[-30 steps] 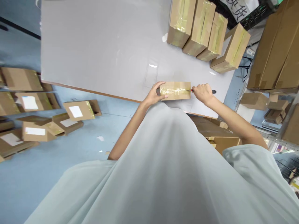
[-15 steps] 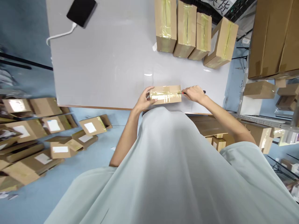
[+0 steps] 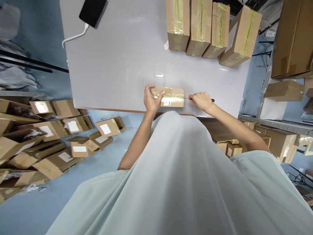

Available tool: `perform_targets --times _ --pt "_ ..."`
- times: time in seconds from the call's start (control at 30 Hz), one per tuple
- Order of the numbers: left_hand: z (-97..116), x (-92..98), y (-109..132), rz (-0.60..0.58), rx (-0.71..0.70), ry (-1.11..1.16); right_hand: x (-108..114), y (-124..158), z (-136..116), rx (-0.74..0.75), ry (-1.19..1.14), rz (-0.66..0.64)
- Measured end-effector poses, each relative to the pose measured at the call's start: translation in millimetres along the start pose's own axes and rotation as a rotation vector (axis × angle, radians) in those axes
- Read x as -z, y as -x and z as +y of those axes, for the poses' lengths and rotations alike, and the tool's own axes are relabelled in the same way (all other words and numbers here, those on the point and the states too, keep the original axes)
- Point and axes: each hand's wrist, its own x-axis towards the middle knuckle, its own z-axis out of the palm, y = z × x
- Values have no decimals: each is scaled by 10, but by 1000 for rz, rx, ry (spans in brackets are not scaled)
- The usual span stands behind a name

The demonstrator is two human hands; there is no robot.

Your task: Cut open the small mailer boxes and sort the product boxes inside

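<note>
A small cardboard box point(image 3: 172, 94) with shiny clear tape along its top lies near the front edge of the white table point(image 3: 110, 71). My left hand point(image 3: 152, 99) is closed around its left end, thumb on the top, the other fingers at the far left corner. To the right of the box, my right hand point(image 3: 201, 100) is wrapped around a screwdriver point(image 3: 213, 100) with a red and black handle. Its thin shaft points left, and the tip is at the right end of the box; I cannot tell whether it is inside the tape.
Several taped cardboard boxes point(image 3: 200, 29) stand in a row at the back right. A black device point(image 3: 93, 13) with a white cable point(image 3: 75, 38) lies at the back left. Opened boxes point(image 3: 52, 130) crowd the floor at left. Shelving with more cartons point(image 3: 285, 90) is at right.
The screwdriver has drawn back from over the box top to its right end. My left thumb has shifted up onto the top. The whole view has swung slightly.
</note>
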Motion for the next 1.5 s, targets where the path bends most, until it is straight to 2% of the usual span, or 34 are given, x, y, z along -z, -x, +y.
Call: perform_targets --times 0.2,0.4,0.53,0.83,1.13,1.37,1.5 --pt "-93 -19 -22 9 -30 12 -47 -25 -21 1 -8 21" --pt "-128 -36 -4 25 -44 23 -103 126 80 27 -50 61" --pt "-113 -38 -27 23 -53 23 -92 170 55 29 -71 120" --pt "-68 -15 -16 20 -42 4 -117 14 -82 42 -60 86" --pt "-39 -11 -6 9 -27 -20 8 -49 -229 -37 -24 -7" --pt "13 4 8 3 -1 11 30 -43 -201 -51 -22 -14" --pt "19 13 8 -7 10 47 8 -66 -300 -52 -4 -23"
